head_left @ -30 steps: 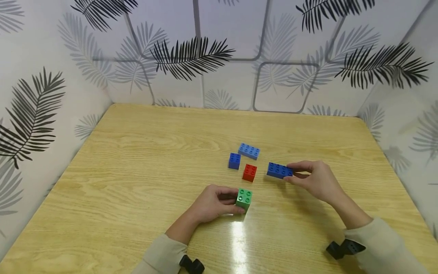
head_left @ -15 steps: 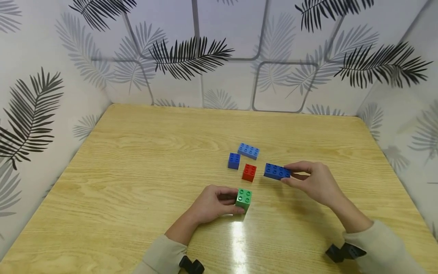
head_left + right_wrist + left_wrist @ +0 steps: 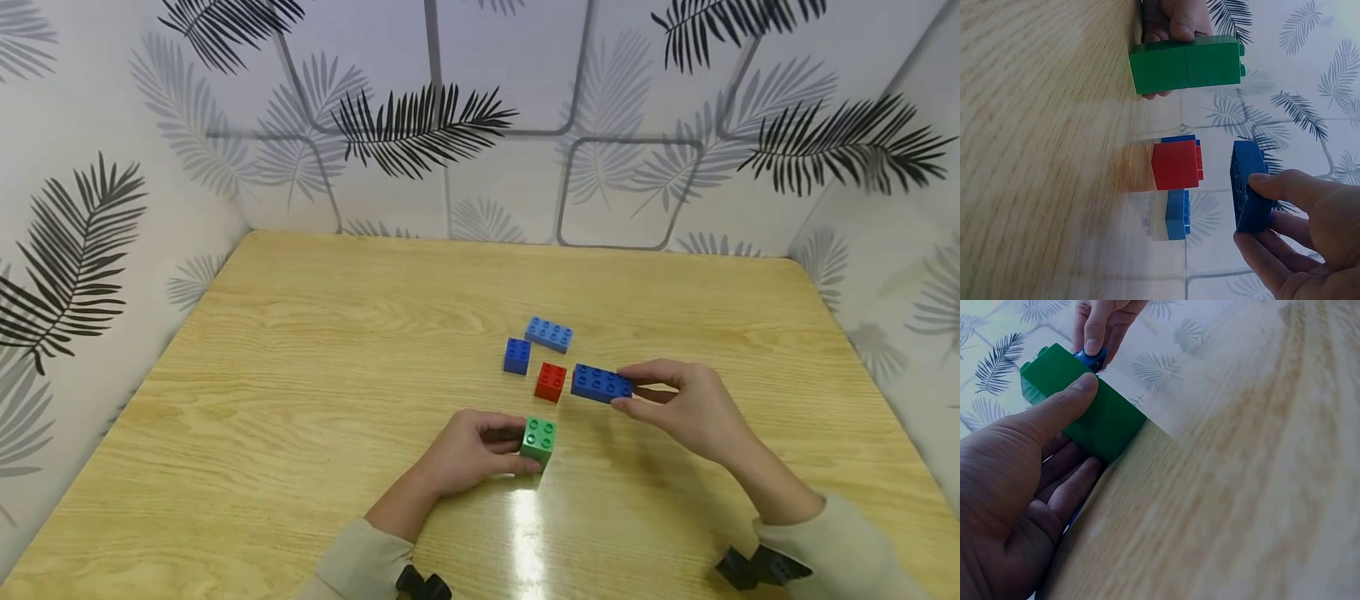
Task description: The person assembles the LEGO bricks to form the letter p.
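Note:
My left hand [image 3: 468,454] grips a stack of two green toy bricks [image 3: 538,442], one on top of the other, upright on the table. The seam between them shows in the right wrist view, with the thumb across one side. Between thumb and fingers, my right hand [image 3: 690,408] pinches a long dark blue brick [image 3: 600,383] by its right end. That brick hangs above the table, its hollow underside partly visible in the right wrist view. Just left of it stands a small red brick [image 3: 551,382], apart from the green stack.
Behind the red brick are a small blue brick [image 3: 517,356] and a long light blue brick [image 3: 549,333], close together. The wooden table [image 3: 300,375] ends at a leaf-patterned wall covering [image 3: 502,192] at the back and sides.
My right hand has moved a little left and slightly nearer, bringing the long dark blue brick closer to the red brick and green stack. The left hand keeps its place.

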Demonstrator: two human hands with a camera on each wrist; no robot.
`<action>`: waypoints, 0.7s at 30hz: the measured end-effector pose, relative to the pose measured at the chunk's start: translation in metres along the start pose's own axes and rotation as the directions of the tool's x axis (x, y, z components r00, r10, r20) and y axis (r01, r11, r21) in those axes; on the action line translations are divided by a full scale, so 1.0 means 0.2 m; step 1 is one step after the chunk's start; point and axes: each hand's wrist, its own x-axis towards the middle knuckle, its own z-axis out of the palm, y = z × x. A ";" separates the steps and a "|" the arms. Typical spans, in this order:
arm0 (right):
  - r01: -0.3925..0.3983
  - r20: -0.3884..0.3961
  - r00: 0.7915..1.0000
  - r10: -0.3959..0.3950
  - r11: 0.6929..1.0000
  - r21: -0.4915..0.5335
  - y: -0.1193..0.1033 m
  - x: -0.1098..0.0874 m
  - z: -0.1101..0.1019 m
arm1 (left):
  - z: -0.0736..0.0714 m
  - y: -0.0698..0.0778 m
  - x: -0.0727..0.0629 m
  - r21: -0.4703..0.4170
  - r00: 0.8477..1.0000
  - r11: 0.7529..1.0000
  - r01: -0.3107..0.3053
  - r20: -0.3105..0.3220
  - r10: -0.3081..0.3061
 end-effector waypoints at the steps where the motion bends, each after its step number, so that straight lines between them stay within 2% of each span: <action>1: 0.005 -0.004 1.000 -0.005 1.000 0.001 0.00 0.00 0.00 | 0.00 0.00 0.00 0.002 1.000 1.000 -0.004 -0.001 0.004; 21: 0.035 -0.003 0.999 -0.034 0.999 0.034 -0.08 -0.06 0.02 | 0.00 0.02 0.00 -0.006 1.000 1.000 0.005 0.011 -0.005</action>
